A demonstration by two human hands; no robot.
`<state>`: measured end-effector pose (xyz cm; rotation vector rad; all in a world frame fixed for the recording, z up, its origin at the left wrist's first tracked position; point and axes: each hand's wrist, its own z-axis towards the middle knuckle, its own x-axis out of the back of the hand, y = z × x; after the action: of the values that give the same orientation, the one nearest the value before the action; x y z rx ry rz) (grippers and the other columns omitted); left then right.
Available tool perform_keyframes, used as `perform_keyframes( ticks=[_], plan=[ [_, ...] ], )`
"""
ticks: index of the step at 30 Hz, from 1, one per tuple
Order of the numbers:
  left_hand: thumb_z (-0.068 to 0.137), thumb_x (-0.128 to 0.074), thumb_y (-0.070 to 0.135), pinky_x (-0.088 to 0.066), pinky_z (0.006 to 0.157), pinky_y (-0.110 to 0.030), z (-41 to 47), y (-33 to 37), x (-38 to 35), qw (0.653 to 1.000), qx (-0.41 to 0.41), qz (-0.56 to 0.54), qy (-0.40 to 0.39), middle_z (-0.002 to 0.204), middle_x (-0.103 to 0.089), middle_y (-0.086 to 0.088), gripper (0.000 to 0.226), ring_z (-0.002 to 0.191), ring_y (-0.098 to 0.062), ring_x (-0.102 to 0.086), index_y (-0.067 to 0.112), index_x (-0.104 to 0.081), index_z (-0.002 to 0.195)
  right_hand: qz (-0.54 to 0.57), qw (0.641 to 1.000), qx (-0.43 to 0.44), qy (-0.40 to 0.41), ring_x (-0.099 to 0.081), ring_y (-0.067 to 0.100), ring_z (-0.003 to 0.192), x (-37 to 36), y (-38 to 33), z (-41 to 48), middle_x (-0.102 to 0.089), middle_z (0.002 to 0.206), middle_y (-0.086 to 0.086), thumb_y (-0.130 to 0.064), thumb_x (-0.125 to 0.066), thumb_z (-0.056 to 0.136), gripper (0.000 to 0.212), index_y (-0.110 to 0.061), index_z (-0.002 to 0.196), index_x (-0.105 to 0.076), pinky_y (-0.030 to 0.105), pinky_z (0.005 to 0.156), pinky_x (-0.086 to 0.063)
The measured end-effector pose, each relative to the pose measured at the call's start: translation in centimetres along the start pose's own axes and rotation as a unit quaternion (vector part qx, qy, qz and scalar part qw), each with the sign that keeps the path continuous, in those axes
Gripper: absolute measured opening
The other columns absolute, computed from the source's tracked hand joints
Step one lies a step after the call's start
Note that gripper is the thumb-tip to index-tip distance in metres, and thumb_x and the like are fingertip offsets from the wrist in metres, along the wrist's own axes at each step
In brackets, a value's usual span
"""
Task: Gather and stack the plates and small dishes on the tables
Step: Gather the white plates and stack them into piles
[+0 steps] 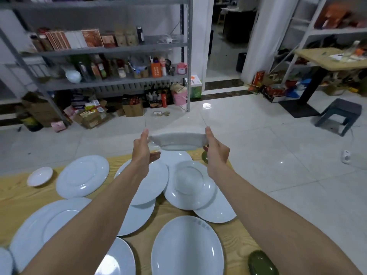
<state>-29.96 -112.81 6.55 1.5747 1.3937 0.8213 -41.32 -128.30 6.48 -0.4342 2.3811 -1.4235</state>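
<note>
Dish (pixel 176 140) is hanging above table's (pixel 241 239) far end; my left hand (pixel 143 148) and right hand (pixel 216 150) are pinching its opposite rims. Probably worth keeping it level going down.

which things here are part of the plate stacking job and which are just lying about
Part of the job:
oval dish, held up by the left hand and right hand
round plates on the wooden table
small dish
large oval plate

Just lying about:
grey stool
can on the floor
shelf boxes
</note>
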Motion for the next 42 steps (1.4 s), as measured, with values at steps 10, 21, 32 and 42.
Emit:
perform_keyframes(
  ticks=[10,21,32,42],
  plan=[
    [0.095,-0.051,-0.008,-0.058,0.082,-0.037,-4.4,-5.2,3.0,0.995,-0.065,-0.019,-0.077,0.137,-0.056,-0.001,0.055,0.118,-0.031,-0.057,0.017,-0.044,0.144,0.029,0.984,0.004,-0.175,-0.065,0.025,0.111,6.0,3.7,-1.6,-0.068,0.125,0.000,0.008,-0.057,0.093,0.055,-0.025,0.137,-0.059,0.035,0.081,-0.060],
    [0.096,-0.051,-0.006,-0.059,0.078,-0.030,-8.5,-7.0,6.2,0.986,-0.091,-0.026,-0.138,0.129,-0.059,0.009,0.057,0.117,-0.024,-0.056,0.025,-0.046,0.143,0.031,0.979,-0.047,-0.195,-0.065,0.037,0.107,8.8,6.1,-8.0,-0.056,0.135,0.017,0.016,-0.056,0.090,0.071,-0.021,0.149,-0.039,0.042,0.068,-0.062],
    [0.091,-0.066,0.010,-0.056,0.083,-0.035,-14.2,-12.5,10.8,0.987,-0.033,0.034,-0.154,0.127,-0.060,-0.004,0.058,0.102,-0.019,-0.065,0.027,-0.046,0.143,0.133,0.988,-0.043,-0.064,-0.069,0.031,0.087,12.6,9.5,-15.2,-0.065,0.104,0.005,0.024,-0.049,0.088,0.063,-0.016,0.136,-0.054,0.051,0.076,-0.060],
    [0.089,-0.067,0.012,-0.051,0.094,-0.043,-16.9,-19.7,13.0,0.986,-0.002,0.126,-0.109,0.134,-0.052,-0.006,0.061,0.117,-0.021,-0.053,0.030,-0.044,0.143,0.108,0.991,-0.052,-0.065,-0.066,0.038,0.104,15.0,11.7,-16.1,-0.060,0.131,0.014,0.022,-0.050,0.088,0.067,-0.015,0.144,-0.050,0.054,0.078,-0.060]
  ],
)
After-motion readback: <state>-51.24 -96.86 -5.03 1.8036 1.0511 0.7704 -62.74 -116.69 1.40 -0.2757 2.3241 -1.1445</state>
